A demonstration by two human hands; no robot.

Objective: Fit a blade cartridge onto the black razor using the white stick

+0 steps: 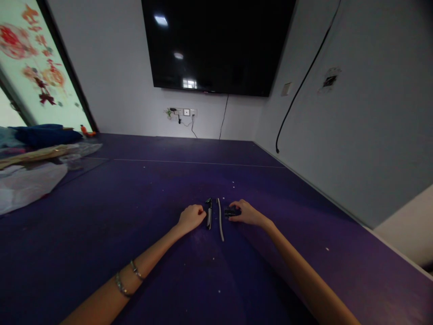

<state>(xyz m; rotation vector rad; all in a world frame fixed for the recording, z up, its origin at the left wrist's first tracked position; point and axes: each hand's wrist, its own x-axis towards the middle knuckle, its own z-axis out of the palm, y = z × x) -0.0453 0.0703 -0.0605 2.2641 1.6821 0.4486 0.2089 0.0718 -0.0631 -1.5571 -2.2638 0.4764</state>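
Observation:
My left hand [192, 217] rests on the purple surface in a loose fist, and nothing shows in its fingers. Just right of it lies what looks like a razor [209, 216], with a dark head at the far end and a grey-and-black handle. Beside that, a thin, slightly curved grey stick [221, 221] resembles a toothbrush, lying roughly parallel. My right hand [246, 213] has its thumb and fingers around the sides of a small flat black object [231, 212], possibly a packet or clip. Its exact kind is too small to tell, and the fingers cover part of it.
The broad purple surface [162, 271] bears small white specks. At the left lie a white plastic bag [34, 180], dark blue cloth [47, 135] and an orange item [87, 132]. A television [219, 45] hangs above wall sockets [186, 112]; a black cable [297, 90] dangles at the right wall.

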